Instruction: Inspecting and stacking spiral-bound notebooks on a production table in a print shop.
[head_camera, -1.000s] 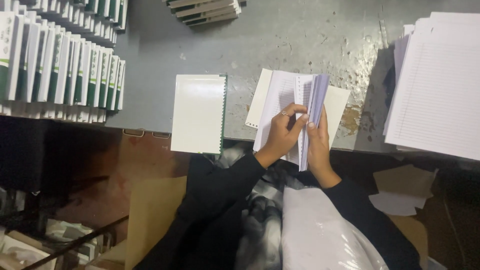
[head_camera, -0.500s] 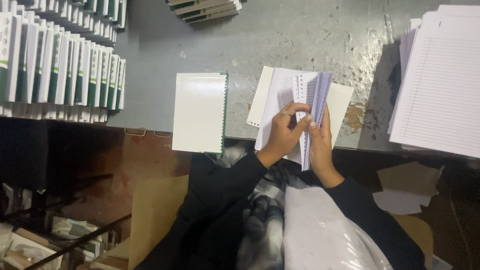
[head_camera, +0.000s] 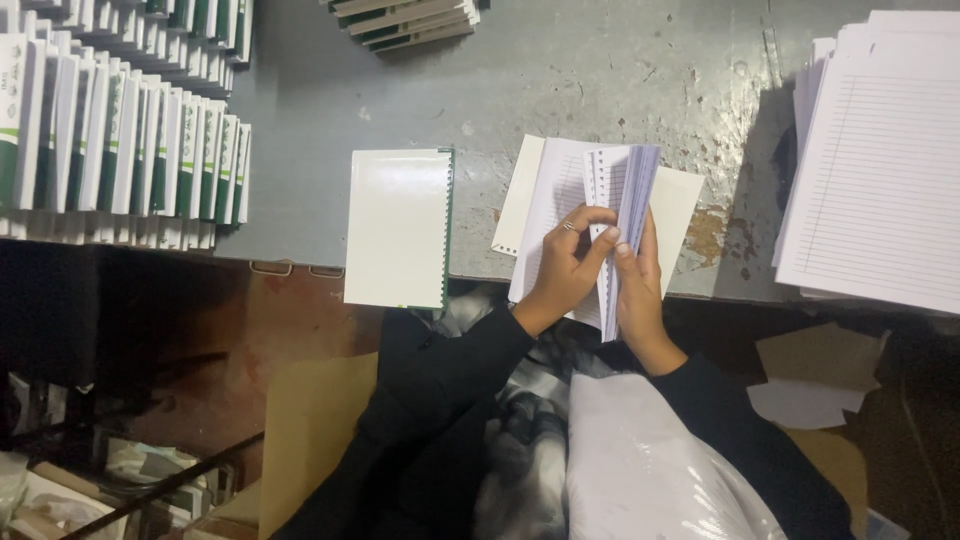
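White punched lined sheets (head_camera: 622, 195) sit at the near table (head_camera: 560, 90) edge, barely moved since a second ago; left hand (head_camera: 565, 265) pinches the raised sheaf, right hand (head_camera: 640, 285) clasps it behind. Finished pad (head_camera: 398, 228) lies left; fanning continues.

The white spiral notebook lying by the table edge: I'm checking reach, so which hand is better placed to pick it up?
Left, probably. The left hand is beside the white spiral notebook; the right hand is behind the sheaf of punched sheets.
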